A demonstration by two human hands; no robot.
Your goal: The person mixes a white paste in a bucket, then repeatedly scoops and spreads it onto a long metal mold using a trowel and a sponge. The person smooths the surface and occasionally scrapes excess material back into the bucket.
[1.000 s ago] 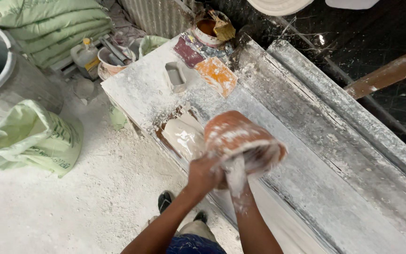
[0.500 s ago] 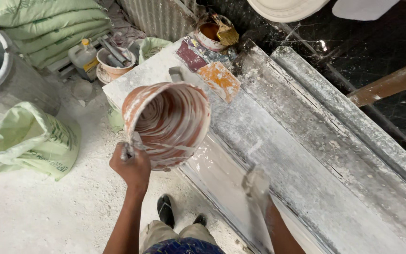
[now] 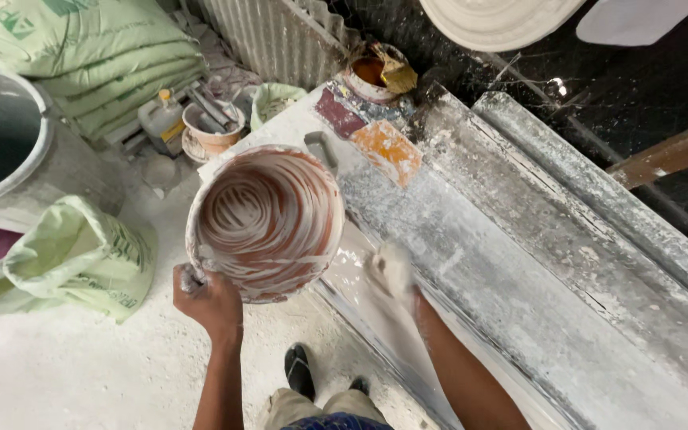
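Note:
My left hand (image 3: 210,299) grips the rim of a reddish-brown plastic bowl (image 3: 268,219) smeared inside with white plaster. The bowl is held upright with its opening facing the camera, at the near edge of a long plaster-coated workbench (image 3: 519,263). My right hand (image 3: 393,271), coated in wet white plaster, rests flat on the bench's near edge just right of the bowl. It holds nothing.
An orange scraper (image 3: 388,151) and a dark red pad (image 3: 340,113) lie on the bench's far end by a pot with a brush (image 3: 376,70). Left on the floor stand a grey drum (image 3: 9,151), green sacks (image 3: 65,255) and a small bucket (image 3: 213,127).
One second ago both hands held the bowl tipped upside down over the bench. Since then the left hand turned it upright and drew it left, while the right hand dropped onto the bench edge.

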